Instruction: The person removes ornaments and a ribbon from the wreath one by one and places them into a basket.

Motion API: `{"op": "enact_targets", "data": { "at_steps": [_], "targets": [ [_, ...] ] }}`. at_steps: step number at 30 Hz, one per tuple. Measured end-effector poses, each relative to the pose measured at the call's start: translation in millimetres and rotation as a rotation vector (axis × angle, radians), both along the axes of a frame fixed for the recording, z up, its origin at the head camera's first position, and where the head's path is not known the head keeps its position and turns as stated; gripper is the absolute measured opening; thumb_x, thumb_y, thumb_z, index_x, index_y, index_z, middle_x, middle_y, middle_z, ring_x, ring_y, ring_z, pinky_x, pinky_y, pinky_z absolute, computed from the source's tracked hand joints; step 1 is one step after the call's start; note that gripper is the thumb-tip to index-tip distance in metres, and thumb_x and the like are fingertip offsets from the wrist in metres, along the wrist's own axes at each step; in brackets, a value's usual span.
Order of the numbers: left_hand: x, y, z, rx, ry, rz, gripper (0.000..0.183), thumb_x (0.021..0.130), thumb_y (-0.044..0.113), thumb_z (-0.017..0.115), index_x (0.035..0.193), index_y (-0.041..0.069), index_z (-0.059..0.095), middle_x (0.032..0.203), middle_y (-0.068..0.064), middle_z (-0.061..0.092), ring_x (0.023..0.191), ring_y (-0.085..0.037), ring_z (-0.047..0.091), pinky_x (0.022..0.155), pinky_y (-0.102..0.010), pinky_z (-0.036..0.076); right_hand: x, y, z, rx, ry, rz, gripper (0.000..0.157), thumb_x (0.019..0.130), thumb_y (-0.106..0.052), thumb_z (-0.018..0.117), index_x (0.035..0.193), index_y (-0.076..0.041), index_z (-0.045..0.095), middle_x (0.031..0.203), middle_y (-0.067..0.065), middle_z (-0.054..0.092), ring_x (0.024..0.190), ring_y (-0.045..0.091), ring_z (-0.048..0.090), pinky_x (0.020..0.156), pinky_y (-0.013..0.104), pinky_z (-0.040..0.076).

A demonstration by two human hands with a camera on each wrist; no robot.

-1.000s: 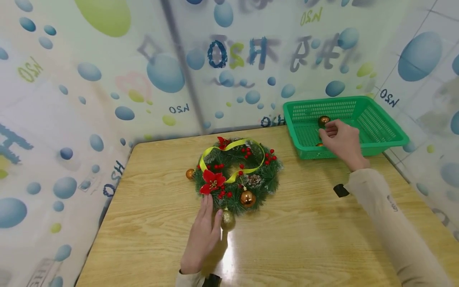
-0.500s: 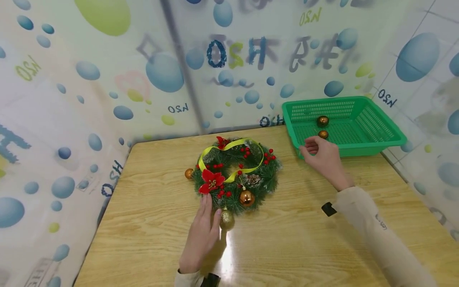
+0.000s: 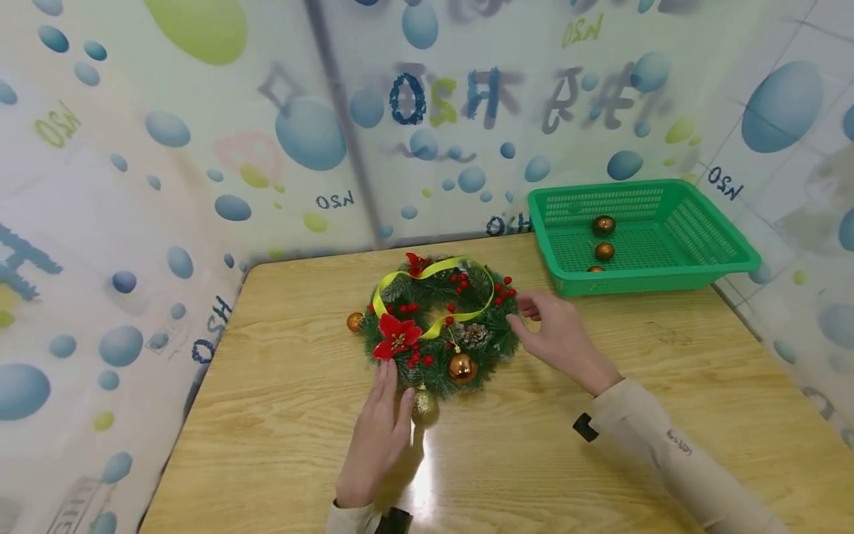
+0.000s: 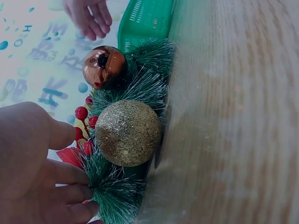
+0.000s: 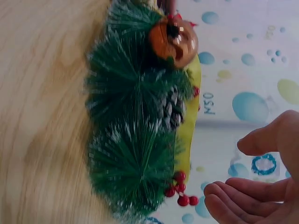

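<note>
A green Christmas wreath [image 3: 497,334] lies on the table, dressed with red berries, a pine cone [image 3: 474,335] and a red poinsettia [image 3: 397,337]. A yellow ribbon [image 3: 387,284] loops over it. My left hand [image 3: 376,437] rests with straight fingers against the wreath's near left side, beside a glittery gold ball [image 4: 128,133]. A shiny copper ball [image 3: 462,368] hangs at the front, and a smaller orange one [image 3: 355,321] sits at the left edge. My right hand [image 3: 560,337] is at the wreath's right side, thumb and fingers apart, holding nothing in the right wrist view.
At the back right of the wooden table [image 3: 280,415] stands a green plastic basket [image 3: 720,271]. Inside lie a dark copper ball [image 3: 603,225], an orange ball [image 3: 604,251] and another mostly behind the near rim. A patterned curtain [image 3: 267,133] borders the table.
My right hand has moved from over the basket leftward and nearer to me, to the wreath's right side. The left hand and the wreath stay where they were.
</note>
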State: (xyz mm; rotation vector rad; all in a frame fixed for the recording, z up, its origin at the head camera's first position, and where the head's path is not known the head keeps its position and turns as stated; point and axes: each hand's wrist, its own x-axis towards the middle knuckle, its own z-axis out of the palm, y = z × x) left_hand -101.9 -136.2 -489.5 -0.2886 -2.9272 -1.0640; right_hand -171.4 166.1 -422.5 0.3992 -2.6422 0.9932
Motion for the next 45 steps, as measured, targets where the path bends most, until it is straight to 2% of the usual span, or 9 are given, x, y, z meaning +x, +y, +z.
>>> {"op": "enact_targets", "data": {
  "at_steps": [12,18,25,29,33,38,45],
  "targets": [
    [-0.3,-0.6,0.8,-0.019,0.038,-0.013,0.067,0.111,0.041,0.035,0.158,-0.004,0.022,0.167,-0.019,0.018,0.156,-0.037,0.019,0.127,-0.052,0.022,16.2,-32.1,-13.2,0.02,0.02,0.073,0.036,0.093,-0.021,0.074,0.115,0.007,0.067,0.102,0.019,0.073,0.088,0.029,0.071,0.078,0.043,0.063],
    [-0.6,-0.9,1.4,-0.015,0.034,-0.01,0.067,0.111,0.041,0.035,0.159,-0.004,0.021,0.167,-0.019,0.018,0.156,-0.037,0.018,0.127,-0.053,0.022,28.3,-47.3,-23.1,0.09,0.084,0.124,0.047,0.09,-0.034,0.078,0.115,0.005,0.068,0.106,0.017,0.072,0.09,0.026,0.07,0.076,0.039,0.062],
    [-2.1,-0.4,0.9,-0.005,0.056,-0.013,0.064,0.111,0.035,0.039,0.157,-0.006,0.024,0.166,-0.021,0.021,0.155,-0.039,0.021,0.126,-0.055,0.024,38.2,-65.0,-34.5,0.183,0.17,0.142,0.059,0.083,-0.039,0.084,0.114,0.008,0.066,0.101,0.015,0.069,0.078,0.019,0.065,0.067,0.031,0.061],
    [-2.3,1.0,0.3,-0.01,0.065,-0.015,0.064,0.11,0.035,0.04,0.157,-0.007,0.024,0.165,-0.022,0.023,0.154,-0.04,0.022,0.125,-0.055,0.025,39.5,-69.3,-41.8,0.226,0.217,0.137,0.062,0.08,-0.037,0.087,0.114,0.009,0.065,0.098,0.015,0.068,0.078,0.02,0.064,0.067,0.032,0.061],
    [-2.4,1.1,0.1,-0.016,0.063,-0.019,0.065,0.111,0.037,0.037,0.157,-0.007,0.024,0.165,-0.022,0.022,0.154,-0.041,0.021,0.126,-0.056,0.024,39.8,-71.5,-43.4,0.213,0.173,0.118,0.059,0.079,-0.031,0.088,0.115,0.01,0.064,0.101,0.017,0.068,0.085,0.024,0.066,0.072,0.035,0.062],
    [-2.6,0.1,-0.3,-0.015,0.054,-0.019,0.065,0.111,0.036,0.036,0.157,-0.007,0.023,0.166,-0.022,0.021,0.155,-0.041,0.02,0.126,-0.056,0.023,39.0,-72.5,-40.4,0.188,0.131,0.108,0.055,0.081,-0.027,0.086,0.116,0.009,0.064,0.102,0.017,0.068,0.085,0.024,0.067,0.072,0.033,0.063],
    [-2.4,-1.3,-1.1,-0.009,0.055,-0.014,0.066,0.111,0.038,0.035,0.157,-0.007,0.023,0.166,-0.021,0.02,0.155,-0.04,0.019,0.126,-0.056,0.023,31.4,-71.1,-33.3,0.158,0.177,0.096,0.054,0.083,-0.028,0.084,0.116,0.01,0.065,0.104,0.02,0.069,0.086,0.027,0.07,0.071,0.035,0.064]
  ]
}}
